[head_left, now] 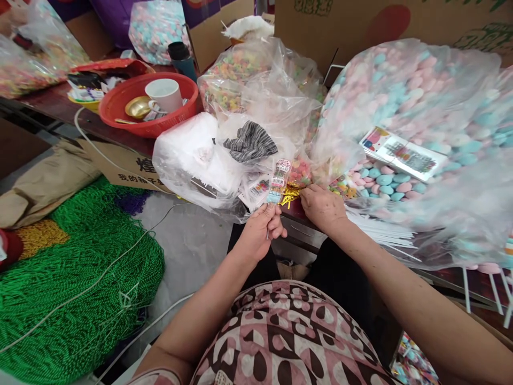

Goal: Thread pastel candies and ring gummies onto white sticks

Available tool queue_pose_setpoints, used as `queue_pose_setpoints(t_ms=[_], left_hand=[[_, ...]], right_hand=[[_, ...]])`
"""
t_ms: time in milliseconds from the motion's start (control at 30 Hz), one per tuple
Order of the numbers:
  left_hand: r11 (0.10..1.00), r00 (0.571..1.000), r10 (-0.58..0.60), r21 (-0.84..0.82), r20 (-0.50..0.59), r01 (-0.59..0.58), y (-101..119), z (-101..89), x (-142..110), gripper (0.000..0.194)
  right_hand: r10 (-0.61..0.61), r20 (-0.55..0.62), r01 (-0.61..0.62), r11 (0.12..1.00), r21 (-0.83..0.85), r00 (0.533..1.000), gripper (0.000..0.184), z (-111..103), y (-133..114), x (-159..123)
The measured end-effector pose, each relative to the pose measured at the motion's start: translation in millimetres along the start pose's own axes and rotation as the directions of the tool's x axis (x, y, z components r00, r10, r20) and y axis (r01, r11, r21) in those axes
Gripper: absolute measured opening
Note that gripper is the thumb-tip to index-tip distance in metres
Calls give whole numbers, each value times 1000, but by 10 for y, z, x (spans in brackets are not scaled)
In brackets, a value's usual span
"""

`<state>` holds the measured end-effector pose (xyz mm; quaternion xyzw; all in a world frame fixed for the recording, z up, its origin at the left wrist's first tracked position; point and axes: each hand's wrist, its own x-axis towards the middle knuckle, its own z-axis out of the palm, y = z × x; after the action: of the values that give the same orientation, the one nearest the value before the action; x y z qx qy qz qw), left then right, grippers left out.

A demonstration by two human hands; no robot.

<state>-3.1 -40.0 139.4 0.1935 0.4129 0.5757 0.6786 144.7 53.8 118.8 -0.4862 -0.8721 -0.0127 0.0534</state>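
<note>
My left hand (pixel 260 231) is closed around the stick of a candy skewer (pixel 278 181), a narrow clear sleeve of pastel sweets held upright at the table's front edge. My right hand (pixel 321 206) lies palm down just right of it, its fingertips curled onto a small heap of gold twist ties (pixel 289 195). Whether the fingers pinch a tie is hidden. A pile of white sticks (pixel 380 230) lies right of that hand.
A huge clear bag of pink and blue sweets (pixel 420 107) fills the right, with a printed card (pixel 402 153) in it. Bags of coloured rings (pixel 256 75) stand behind. A red basin (pixel 149 104) holds a white cup (pixel 164 94). Green netting (pixel 76 283) covers the floor at left.
</note>
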Motion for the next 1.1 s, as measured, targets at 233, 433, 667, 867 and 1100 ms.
queue_pose_setpoints(t_ms=[233, 433, 667, 867, 1100], left_hand=[[1000, 1000, 2, -16, -23, -3, -10, 2, 17, 26], [999, 1000, 16, -31, -13, -17, -46, -8, 35, 25], [998, 999, 33, 51, -19, -32, -71, 15, 40, 30], [996, 999, 40, 80, -11, -39, -106, 42, 61, 33], [974, 998, 56, 217, 15, -57, -138, 135, 71, 35]], right_hand=[[59, -3, -58, 996, 73, 998, 31, -39, 20, -17], [89, -14, -87, 992, 87, 996, 29, -26, 6, -22], [265, -151, -189, 901, 392, 952, 26, 70, 108, -9], [363, -3, -131, 344, 930, 932, 17, 18, 110, -27], [281, -41, -52, 314, 948, 959, 9, -239, -98, -258]])
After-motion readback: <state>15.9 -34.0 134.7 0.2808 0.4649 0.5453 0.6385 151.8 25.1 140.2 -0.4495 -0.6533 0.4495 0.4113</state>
